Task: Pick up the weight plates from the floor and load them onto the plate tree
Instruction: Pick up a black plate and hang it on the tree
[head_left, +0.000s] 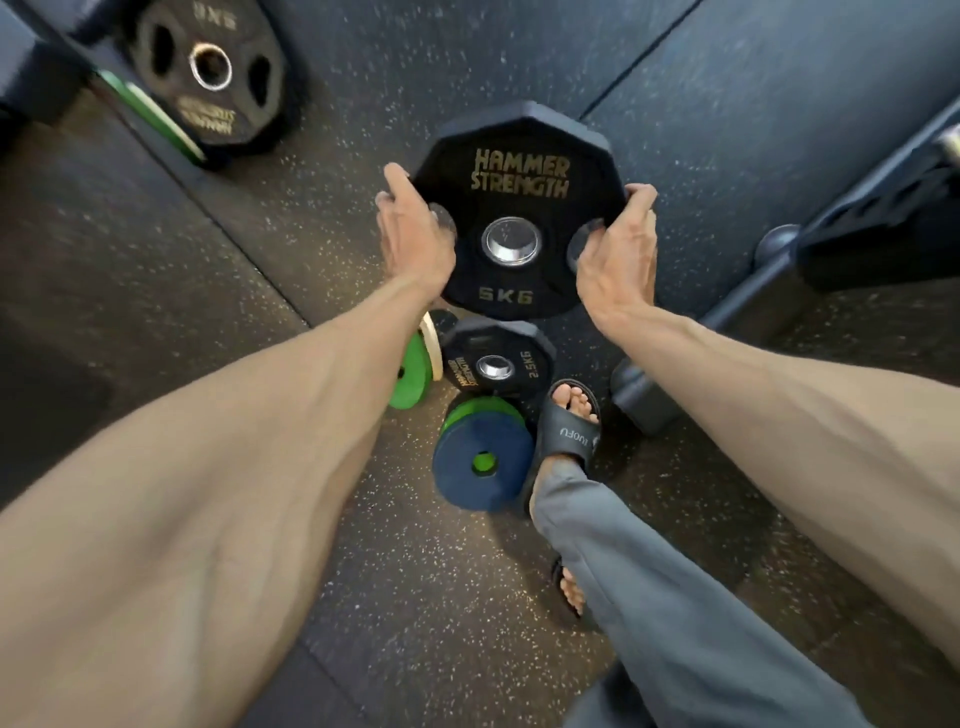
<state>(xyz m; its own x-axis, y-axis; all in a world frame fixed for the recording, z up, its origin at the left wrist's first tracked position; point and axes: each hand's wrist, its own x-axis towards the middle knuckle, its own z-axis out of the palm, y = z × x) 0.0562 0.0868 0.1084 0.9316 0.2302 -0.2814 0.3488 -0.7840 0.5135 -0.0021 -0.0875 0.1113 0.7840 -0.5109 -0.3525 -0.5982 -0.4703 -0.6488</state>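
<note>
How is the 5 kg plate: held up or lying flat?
Held up: the left hand and right hand grip opposite edges of the 5 kg plate. On a peg yet: cannot tell.

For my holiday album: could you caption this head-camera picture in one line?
Left hand and right hand grip a black 5 kg plate above smaller plates on the gym floor.

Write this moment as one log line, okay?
left hand: grips 5KG plate | right hand: grips it too | floor: 2.5KG plate, blue plate

Left hand (415, 234) and right hand (615, 249) gripping 5 kg plate (511, 171), smaller plates (485, 415) on floor below
</note>
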